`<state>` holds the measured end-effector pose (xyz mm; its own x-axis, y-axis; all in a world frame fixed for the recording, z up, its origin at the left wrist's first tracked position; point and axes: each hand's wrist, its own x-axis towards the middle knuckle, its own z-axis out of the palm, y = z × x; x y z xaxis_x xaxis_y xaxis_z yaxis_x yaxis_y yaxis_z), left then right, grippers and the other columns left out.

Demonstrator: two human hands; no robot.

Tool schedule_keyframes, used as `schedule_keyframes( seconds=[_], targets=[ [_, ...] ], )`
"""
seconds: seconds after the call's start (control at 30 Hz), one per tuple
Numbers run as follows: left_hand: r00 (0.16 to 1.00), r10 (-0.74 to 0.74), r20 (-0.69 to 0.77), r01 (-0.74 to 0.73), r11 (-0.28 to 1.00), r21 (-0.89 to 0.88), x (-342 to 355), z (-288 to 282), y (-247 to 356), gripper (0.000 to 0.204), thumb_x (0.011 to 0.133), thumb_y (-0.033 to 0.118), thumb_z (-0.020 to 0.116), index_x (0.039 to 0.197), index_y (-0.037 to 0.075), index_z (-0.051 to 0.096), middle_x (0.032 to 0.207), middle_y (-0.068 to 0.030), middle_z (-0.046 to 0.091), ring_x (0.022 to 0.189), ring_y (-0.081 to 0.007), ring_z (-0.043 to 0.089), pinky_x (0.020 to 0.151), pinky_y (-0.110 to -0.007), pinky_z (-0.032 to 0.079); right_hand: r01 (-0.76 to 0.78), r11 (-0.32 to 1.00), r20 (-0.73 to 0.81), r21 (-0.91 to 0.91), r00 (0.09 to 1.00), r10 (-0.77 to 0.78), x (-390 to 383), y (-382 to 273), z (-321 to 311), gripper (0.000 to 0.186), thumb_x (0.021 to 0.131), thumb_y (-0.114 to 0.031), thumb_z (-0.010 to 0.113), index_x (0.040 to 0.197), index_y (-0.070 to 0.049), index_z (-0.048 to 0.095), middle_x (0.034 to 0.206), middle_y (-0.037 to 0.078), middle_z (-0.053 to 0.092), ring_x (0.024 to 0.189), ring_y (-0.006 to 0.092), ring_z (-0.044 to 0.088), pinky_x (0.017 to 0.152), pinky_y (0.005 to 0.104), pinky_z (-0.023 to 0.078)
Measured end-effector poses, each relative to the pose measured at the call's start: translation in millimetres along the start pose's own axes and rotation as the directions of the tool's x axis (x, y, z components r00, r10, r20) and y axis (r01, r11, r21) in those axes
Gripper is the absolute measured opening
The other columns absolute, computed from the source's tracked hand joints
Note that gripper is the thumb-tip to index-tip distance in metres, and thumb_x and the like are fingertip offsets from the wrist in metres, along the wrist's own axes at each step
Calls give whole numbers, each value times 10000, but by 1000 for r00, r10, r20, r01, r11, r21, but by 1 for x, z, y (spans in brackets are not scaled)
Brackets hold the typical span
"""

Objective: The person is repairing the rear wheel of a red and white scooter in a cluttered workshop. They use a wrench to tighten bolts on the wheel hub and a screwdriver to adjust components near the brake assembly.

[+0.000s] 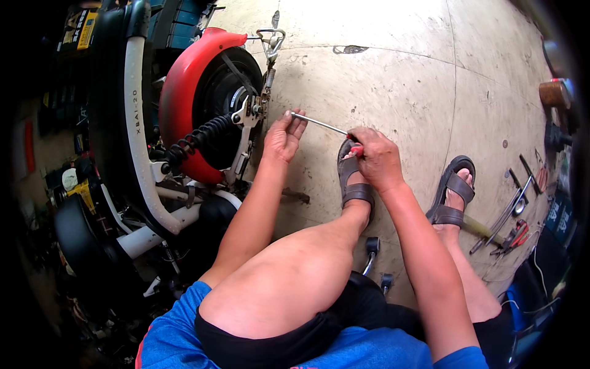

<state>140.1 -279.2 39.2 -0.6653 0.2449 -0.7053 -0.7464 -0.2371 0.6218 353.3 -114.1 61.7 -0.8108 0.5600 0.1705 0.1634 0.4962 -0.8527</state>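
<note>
A: Tool in use?
B: A tool (322, 125) with a straight metal shaft and red at the grip end. It lies slantwise above the floor (393, 80), between the two hands.
A: Right hand?
B: Right hand (376, 154) closed, gripping the red end, above the left sandal (356, 169).
A: Left hand?
B: Left hand (284, 138) palm up, fingers half curled, thumb and fingertips at the shaft's far end. Cannot tell whether they pinch it.
A: Nearest to the left hand?
B: The wheel (212, 80), under a red fender (175, 98). Hand is just beside the metal linkage at its hub; contact unclear. A black coil spring (196, 141) runs from near the hub toward a white frame (136, 117).
A: Right side of the floor?
B: Red-handled pliers (519, 234) and several metal tools, loosely grouped beyond the right sandal (453, 190), well apart from both hands.
</note>
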Motion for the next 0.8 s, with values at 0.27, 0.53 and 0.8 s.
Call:
schedule_keyframes(
  seconds=[0.27,0.53,0.8],
  targets=[
    [985,111,-129,-123,988,-89,7,-19,12,170,951,85,651,1082,-13,606,1120,-141,680,1078,-300,661,1020,-475,543,-260,954,184,152,955,231,1,-11,42,157,897,-186,630,1009,-92,688,1013,125,704,929,326,675,811,420,529],
    [977,148,-154,-164,981,-100,17,-26,24,244,967,86,625,1162,-56,593,1150,-152,669,1120,-292,643,1054,-455,522,-317,918,213,238,939,269,6,-13,68,191,879,-198,670,1041,-98,693,1008,128,717,909,318,689,814,393,539],
    [974,117,-192,-143,981,-127,15,-26,30,248,1008,84,543,1188,-84,571,1205,-186,639,1182,-320,610,1094,-481,484,-315,913,248,261,936,252,10,-4,77,212,873,-196,681,1060,-97,694,1006,135,713,916,324,688,817,390,540]
  ],
)
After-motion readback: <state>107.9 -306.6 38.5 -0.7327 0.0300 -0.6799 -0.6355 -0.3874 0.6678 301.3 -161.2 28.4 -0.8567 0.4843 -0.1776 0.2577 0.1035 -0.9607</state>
